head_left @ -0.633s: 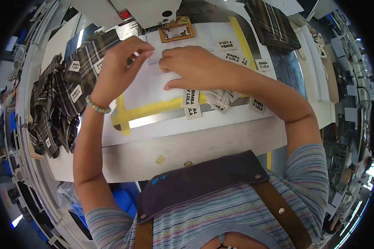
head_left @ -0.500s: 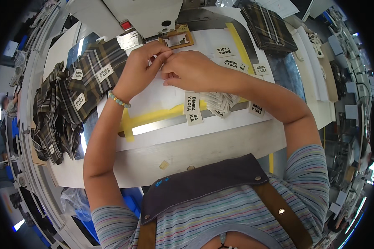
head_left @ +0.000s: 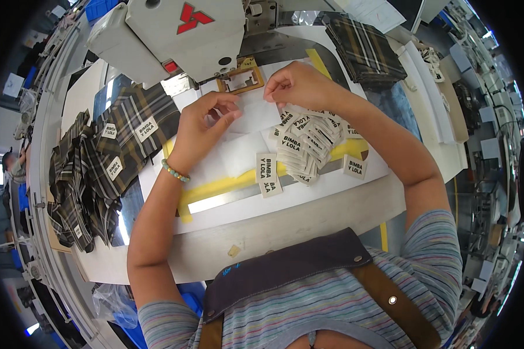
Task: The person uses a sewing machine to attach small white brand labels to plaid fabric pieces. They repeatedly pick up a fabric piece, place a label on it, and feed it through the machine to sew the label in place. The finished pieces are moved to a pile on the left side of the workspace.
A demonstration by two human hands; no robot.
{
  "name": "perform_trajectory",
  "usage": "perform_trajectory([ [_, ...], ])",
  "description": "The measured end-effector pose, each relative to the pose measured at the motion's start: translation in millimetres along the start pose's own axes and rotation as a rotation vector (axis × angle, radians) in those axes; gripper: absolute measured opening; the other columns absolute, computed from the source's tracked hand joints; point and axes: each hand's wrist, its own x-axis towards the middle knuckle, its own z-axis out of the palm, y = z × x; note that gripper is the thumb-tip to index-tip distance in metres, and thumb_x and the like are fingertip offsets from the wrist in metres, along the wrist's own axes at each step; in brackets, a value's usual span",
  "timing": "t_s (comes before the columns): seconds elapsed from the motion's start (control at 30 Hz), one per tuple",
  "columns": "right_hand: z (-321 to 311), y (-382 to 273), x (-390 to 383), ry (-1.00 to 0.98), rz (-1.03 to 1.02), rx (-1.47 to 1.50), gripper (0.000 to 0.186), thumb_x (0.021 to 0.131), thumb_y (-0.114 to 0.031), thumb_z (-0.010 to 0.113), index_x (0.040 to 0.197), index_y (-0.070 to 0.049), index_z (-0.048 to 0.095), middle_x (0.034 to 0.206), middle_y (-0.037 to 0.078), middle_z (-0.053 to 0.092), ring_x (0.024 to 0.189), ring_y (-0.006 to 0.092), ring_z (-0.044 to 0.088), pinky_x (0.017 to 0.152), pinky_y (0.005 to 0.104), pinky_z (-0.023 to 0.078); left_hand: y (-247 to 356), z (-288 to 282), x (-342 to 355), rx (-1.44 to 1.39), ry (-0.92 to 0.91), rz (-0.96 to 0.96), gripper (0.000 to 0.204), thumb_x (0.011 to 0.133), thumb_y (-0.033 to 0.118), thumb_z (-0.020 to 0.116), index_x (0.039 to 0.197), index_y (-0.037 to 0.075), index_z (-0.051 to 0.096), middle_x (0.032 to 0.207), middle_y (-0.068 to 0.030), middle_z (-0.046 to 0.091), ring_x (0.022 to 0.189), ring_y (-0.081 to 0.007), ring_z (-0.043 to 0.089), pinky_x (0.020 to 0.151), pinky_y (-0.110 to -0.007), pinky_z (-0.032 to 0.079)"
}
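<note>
Left of machine (head_left: pixel 186 43): labelled cloth (head_left: pixel 133 110), seemingly done. Right front: loose labels (head_left: pixel 294 142) remain. Your left hand (head_left: pixel 199 125): fingers spread; right hand (head_left: pixel 305 87): grip unclear.

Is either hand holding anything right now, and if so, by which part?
Nothing shows in the left hand; its thumb and fingers are apart. The right hand has its fingers curled together; whether they pinch anything cannot be told.

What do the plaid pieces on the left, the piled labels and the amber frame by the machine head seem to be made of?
Plaid pieces: matte cloth, probably woven, given the soft crumples. Piled labels: matte off-white fabric or card; thin, crisp-edged shapes suit either. Amber frame: perhaps plastic or coated metal, smooth-looking; its colour and straight edges leave this open.
</note>
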Motion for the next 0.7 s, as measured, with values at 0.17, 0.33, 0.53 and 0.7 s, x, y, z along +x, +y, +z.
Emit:
perform_trajectory([
  [0.17, -7.0, 34.3, 32.9, 0.231, -0.103, -0.044, 0.02, 0.093, -0.009, 0.07, 0.11, -0.001, 0.077, 0.093, 0.004, 0.077, 0.079, 0.0095, 0.071, 0.073, 0.027, 0.055, -4.5, -3.0, -0.9, 0.403, 0.001, 0.398, 0.033, 0.093, 0.009, 0.079, 0.124, 0.002, 0.072, 0.122, -0.0116, 0.077, 0.109, -0.0314, 0.073, 0.096, -0.039, 0.058],
  [0.33, -8.3, 37.4, 55.9, 0.168, -0.052, 0.141, 0.018, 0.094, -0.009, 0.069, 0.11, -0.002, 0.072, 0.095, 0.004, 0.078, 0.08, 0.0099, 0.07, 0.071, 0.0267, 0.055, 9.8, 11.5, -3.2, 0.446, -0.147, 0.443, 0.043, 0.096, 0.019, 0.076, 0.134, 0.001, 0.067, 0.146, -0.015, 0.066, 0.133, -0.0366, 0.062, 0.112, -0.045, 0.051],
  [0.53, -28.2, 36.7, 49.3, -0.02, -0.059, 0.203, 0.021, 0.095, -0.012, 0.07, 0.114, -0.003, 0.068, 0.096, 0.004, 0.077, 0.084, 0.0099, 0.07, 0.07, 0.0259, 0.054, 12.9, 7.5, -5.7, 0.467, -0.224, 0.431, 0.046, 0.098, 0.023, 0.073, 0.138, 0.0, 0.066, 0.15, -0.016, 0.063, 0.137, -0.0374, 0.059, 0.116, -0.047, 0.048],
  [0.7, -30.0, 40.4, 52.4, -0.044, -0.034, 0.232, 0.023, 0.096, -0.013, 0.07, 0.116, -0.001, 0.067, 0.098, 0.006, 0.077, 0.084, 0.0104, 0.07, 0.07, 0.0269, 0.055, 16.8, 6.9, -6.8, 0.438, -0.241, 0.423, 0.045, 0.099, 0.024, 0.072, 0.136, 0.001, 0.067, 0.148, -0.0162, 0.064, 0.138, -0.0365, 0.059, 0.116, -0.047, 0.048],
])
